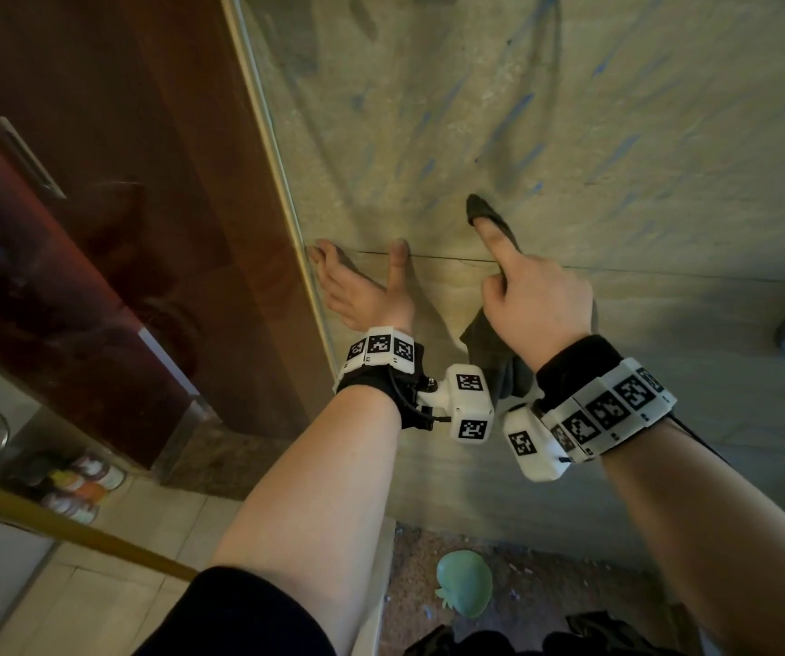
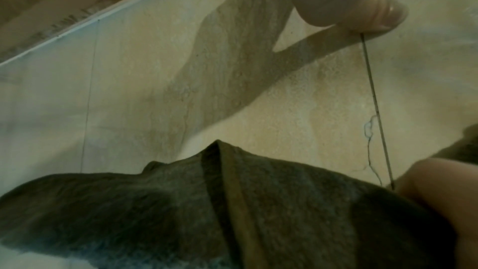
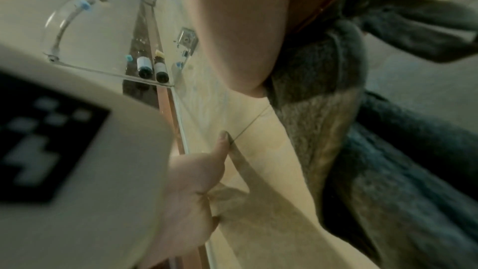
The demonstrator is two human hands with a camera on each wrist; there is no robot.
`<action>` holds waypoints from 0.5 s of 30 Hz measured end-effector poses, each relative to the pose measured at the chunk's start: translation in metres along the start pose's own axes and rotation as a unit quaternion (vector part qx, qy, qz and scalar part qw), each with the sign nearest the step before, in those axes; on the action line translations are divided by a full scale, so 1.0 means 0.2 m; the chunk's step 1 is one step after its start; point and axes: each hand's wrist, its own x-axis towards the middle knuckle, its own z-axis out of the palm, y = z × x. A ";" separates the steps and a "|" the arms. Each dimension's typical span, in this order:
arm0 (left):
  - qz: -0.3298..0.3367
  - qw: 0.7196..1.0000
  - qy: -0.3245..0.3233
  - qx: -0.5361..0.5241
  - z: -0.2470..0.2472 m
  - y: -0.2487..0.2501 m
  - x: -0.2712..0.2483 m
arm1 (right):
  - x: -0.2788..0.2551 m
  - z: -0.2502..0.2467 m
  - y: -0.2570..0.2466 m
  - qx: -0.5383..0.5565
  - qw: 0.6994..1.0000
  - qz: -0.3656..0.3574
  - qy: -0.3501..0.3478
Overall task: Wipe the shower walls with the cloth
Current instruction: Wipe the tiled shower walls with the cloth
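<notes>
The shower wall (image 1: 617, 134) is beige tile with blue streaks and a thin grout line. My right hand (image 1: 537, 295) grips a dark grey cloth (image 1: 494, 366). Its index finger is stretched out and pins the cloth's tip to the tile, while the rest of the cloth hangs below the palm. My left hand (image 1: 362, 281) lies open and flat on the wall beside the glass edge, with fingers and thumb spread. In the left wrist view the cloth (image 2: 181, 212) fills the bottom under my left thumb (image 2: 362, 7). The right wrist view shows the cloth (image 3: 362, 150) against the tile and my left hand (image 3: 196, 181).
A glass panel's edge (image 1: 286, 205) runs down the left of the wall, with a brown door (image 1: 121, 182) behind it. A pale green object (image 1: 464, 584) lies on the speckled floor below. Cans (image 1: 83, 485) sit low at the left. A glass shelf with bottles (image 3: 152, 66) hangs higher up.
</notes>
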 end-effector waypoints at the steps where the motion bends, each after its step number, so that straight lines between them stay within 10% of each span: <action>1: 0.000 1.000 0.004 -0.001 0.00 0.00 0.00 | 0.00 0.00 0.00 0.000 1.000 0.000 0.002; 15: -0.013 1.000 -0.005 0.019 -0.01 0.00 0.01 | -0.04 0.16 -0.04 -0.019 0.997 -0.031 -0.074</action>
